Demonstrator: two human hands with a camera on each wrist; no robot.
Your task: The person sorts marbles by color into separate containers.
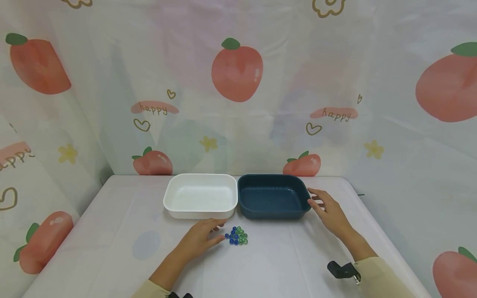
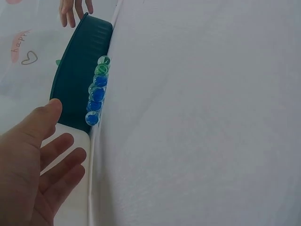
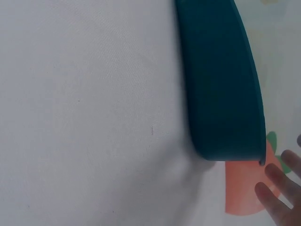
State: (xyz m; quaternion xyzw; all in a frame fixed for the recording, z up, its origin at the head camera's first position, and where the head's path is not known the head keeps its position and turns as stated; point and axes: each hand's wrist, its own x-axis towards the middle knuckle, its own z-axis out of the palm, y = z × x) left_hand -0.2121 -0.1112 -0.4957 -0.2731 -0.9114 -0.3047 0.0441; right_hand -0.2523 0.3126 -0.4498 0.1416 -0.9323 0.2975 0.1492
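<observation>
Blue and green glass marbles [image 1: 236,236] lie in a small cluster on the white-covered table, in front of two trays. Just left of the cluster is my left hand [image 1: 203,238], its fingers loosely spread and nothing in them; in the left wrist view the marbles [image 2: 97,92] stand apart from the thumb. A white tray [image 1: 201,215] sits behind that hand. To its right, side by side, is a dark blue tray [image 1: 273,215]. My right hand [image 1: 329,211] is at this tray's right end, fingers relaxed near the rim; whether they touch it I cannot tell.
A white cloth with printed peaches [image 1: 237,74] hangs behind the table and at both sides. Both trays stand near the table's back edge. A black strap piece [image 1: 340,270] sticks out beside the right sleeve [image 1: 380,277].
</observation>
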